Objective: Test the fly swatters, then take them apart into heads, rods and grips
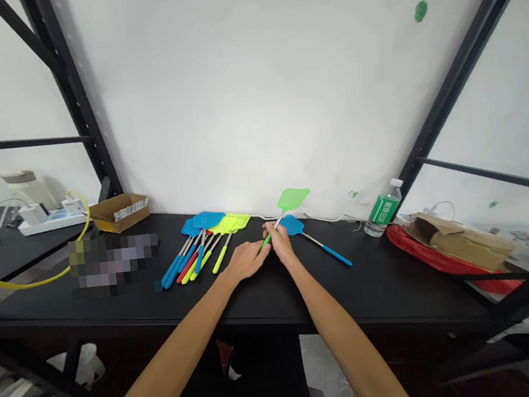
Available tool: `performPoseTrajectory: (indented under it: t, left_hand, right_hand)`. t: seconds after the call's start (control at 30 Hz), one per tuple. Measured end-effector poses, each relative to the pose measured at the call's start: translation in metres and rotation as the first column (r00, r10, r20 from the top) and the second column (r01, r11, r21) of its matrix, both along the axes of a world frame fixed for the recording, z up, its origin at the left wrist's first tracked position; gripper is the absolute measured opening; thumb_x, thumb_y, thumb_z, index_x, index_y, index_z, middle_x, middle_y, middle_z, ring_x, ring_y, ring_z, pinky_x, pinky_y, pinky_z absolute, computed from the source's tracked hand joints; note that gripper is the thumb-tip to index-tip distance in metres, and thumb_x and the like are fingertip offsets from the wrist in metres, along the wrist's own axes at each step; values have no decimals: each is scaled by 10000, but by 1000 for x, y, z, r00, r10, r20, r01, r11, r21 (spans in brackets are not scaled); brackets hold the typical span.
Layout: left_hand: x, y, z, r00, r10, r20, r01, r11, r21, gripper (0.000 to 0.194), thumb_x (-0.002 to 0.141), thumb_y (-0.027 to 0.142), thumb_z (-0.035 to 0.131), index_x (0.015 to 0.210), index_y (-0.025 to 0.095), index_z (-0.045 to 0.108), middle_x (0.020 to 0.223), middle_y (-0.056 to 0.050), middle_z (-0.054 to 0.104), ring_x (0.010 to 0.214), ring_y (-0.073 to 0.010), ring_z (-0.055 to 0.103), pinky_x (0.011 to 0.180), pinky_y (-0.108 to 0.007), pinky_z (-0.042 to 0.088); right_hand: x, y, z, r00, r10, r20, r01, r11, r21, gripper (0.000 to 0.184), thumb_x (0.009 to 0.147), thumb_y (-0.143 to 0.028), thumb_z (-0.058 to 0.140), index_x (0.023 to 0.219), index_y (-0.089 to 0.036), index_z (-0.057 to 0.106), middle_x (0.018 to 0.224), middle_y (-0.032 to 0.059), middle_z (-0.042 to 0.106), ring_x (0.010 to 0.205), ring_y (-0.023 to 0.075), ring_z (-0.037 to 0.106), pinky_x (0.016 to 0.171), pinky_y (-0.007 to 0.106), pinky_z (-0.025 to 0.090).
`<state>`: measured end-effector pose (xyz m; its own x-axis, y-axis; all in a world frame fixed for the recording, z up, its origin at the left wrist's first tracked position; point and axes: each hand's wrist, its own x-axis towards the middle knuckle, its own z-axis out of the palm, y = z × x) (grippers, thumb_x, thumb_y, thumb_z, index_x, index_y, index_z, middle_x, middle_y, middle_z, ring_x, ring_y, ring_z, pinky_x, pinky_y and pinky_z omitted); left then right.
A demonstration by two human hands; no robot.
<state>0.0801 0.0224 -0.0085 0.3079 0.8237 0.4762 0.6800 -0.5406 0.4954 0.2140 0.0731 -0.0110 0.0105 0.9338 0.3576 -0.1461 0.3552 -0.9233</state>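
A green fly swatter (293, 199) is tilted up in front of me, its head raised against the white wall. My right hand (278, 241) is closed round it where the metal shaft meets the green handle. At the lower end of that handle, my left hand (248, 260) has its thumb and fingers closed on it; part of the grip is hidden. To the right, a blue fly swatter (328, 250) lies alone with its handle towards me. Left of my hands lies a pile of several swatters, with blue heads (209, 219) and yellow heads (237, 221); one handle is red (188, 269).
On the black table (372, 300) stand a water bottle (384, 209) at the right and a cardboard box (120, 212) at the left. A red bag with cardboard (465, 244) lies far right. A yellow cable (34, 284) and a power strip (56, 220) are at the left.
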Motion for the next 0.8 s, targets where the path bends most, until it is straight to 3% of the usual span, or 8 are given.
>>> performPoseTrajectory:
  t: [0.13, 0.2, 0.3, 0.37, 0.43, 0.53, 0.63, 0.8]
  left_hand:
    - [0, -2, 2, 986, 1, -169, -4, 1000, -17, 387, 949, 437, 451, 670, 226, 615, 622, -35, 614, 644, -207, 594, 598, -278, 260]
    - [0, -3, 3, 975, 7, -224, -11, 1000, -15, 376, 941, 429, 452, 668, 223, 610, 638, -26, 636, 662, -195, 601, 596, -274, 261]
    - [-1, -4, 4, 961, 14, -276, -17, 1000, -8, 353, 932, 412, 447, 686, 225, 617, 676, -14, 668, 700, -187, 617, 587, -275, 255]
    - [-1, -4, 5, 954, 21, -299, -23, 1000, -3, 355, 930, 406, 440, 682, 224, 618, 680, -13, 672, 710, -186, 621, 586, -278, 255]
    - [-1, -4, 5, 950, 23, -310, -24, 1000, -1, 366, 930, 406, 433, 671, 222, 615, 675, -15, 670, 708, -184, 620, 586, -278, 260]
    - [-1, -4, 5, 950, 22, -311, -22, 1000, 2, 376, 930, 403, 429, 654, 221, 608, 656, -15, 660, 689, -181, 613, 583, -277, 260]
    - [-1, -4, 5, 953, 19, -302, -17, 1000, 9, 368, 929, 396, 435, 656, 223, 611, 651, -11, 656, 683, -181, 612, 584, -276, 263]
    - [-1, -5, 5, 956, 21, -292, -24, 1000, -7, 356, 926, 399, 441, 688, 228, 643, 670, -14, 668, 693, -181, 618, 593, -273, 277]
  right_hand:
    - [12, 3, 4, 987, -158, 3, 157, 987, 24, 205, 844, -339, 518, 963, -189, 592, 645, -34, 593, 490, 112, 497, 463, 211, 383]
    - [22, 4, 7, 950, -294, 100, 289, 955, 64, 227, 861, -292, 452, 1020, -198, 583, 707, -23, 623, 535, 126, 537, 526, 231, 426]
    - [38, 0, 12, 785, -467, 407, 438, 883, 170, 275, 888, -257, 403, 1058, -209, 615, 826, 17, 674, 718, 172, 624, 707, 289, 474]
    - [44, -3, 15, 625, -458, 632, 453, 872, 185, 293, 906, -273, 412, 1084, -220, 639, 903, 52, 693, 851, 218, 647, 774, 326, 467]
    - [47, -7, 15, 465, -367, 806, 437, 886, 151, 277, 909, -297, 453, 1070, -231, 669, 954, 79, 700, 917, 254, 651, 782, 348, 462]
    - [48, -10, 15, 290, -260, 921, 414, 902, 125, 224, 886, -292, 523, 1007, -245, 706, 1005, 89, 705, 951, 274, 651, 773, 359, 459]
    - [51, -11, 15, 217, -251, 943, 433, 891, 137, 232, 865, -265, 553, 1031, -254, 716, 1061, 91, 696, 1009, 289, 630, 783, 368, 456]
    - [57, -12, 16, 180, -287, 941, 551, 822, 146, 336, 842, -178, 538, 1129, -246, 699, 1157, 124, 647, 1119, 327, 558, 879, 415, 417]
